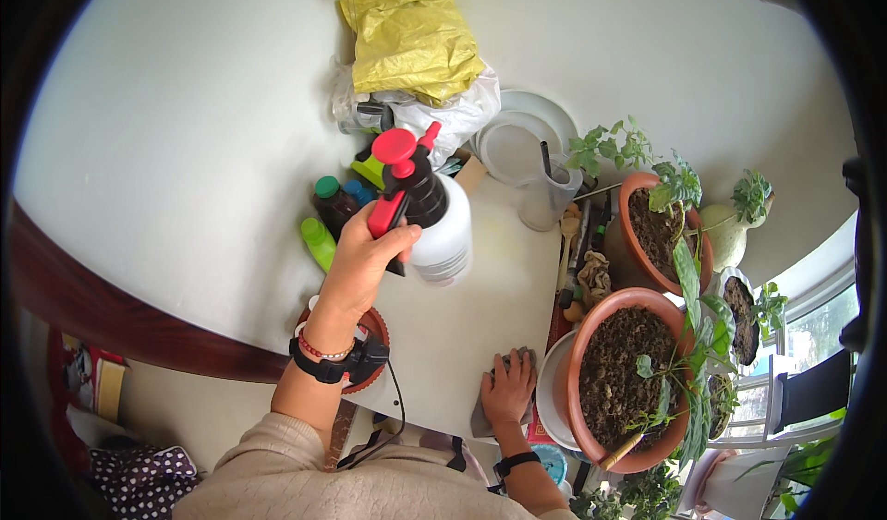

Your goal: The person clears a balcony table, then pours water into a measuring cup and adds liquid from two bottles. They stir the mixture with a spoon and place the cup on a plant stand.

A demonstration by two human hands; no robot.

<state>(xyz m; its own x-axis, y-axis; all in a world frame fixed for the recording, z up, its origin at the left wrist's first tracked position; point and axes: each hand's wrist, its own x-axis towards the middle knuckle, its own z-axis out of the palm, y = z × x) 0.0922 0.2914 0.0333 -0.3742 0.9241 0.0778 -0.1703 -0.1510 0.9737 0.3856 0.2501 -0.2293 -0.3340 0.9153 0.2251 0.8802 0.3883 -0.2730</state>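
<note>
My left hand [367, 260] grips the black-and-red handle of a pump spray bottle [443, 246]. The bottle has a white body, a black collar and a red pump knob and nozzle; it is held over a small white table [443, 343]. Near the table's front right corner, my right hand [509, 390] presses on a grey cloth [481, 412], its fingers curled over it. The palm hides part of the cloth. Just right of this hand stands a terracotta-coloured pot [579, 381] with dark soil and a leafy plant, on a white saucer [549, 388].
A second plant pot [627, 205] stands behind, near a pale gourd [724, 236]. A clear plastic jug [540, 205] is at the table's back right. Bottles [319, 239] line the left side, below a yellow plastic bag [416, 35]. A reddish-brown basket [378, 326] sits under my left forearm.
</note>
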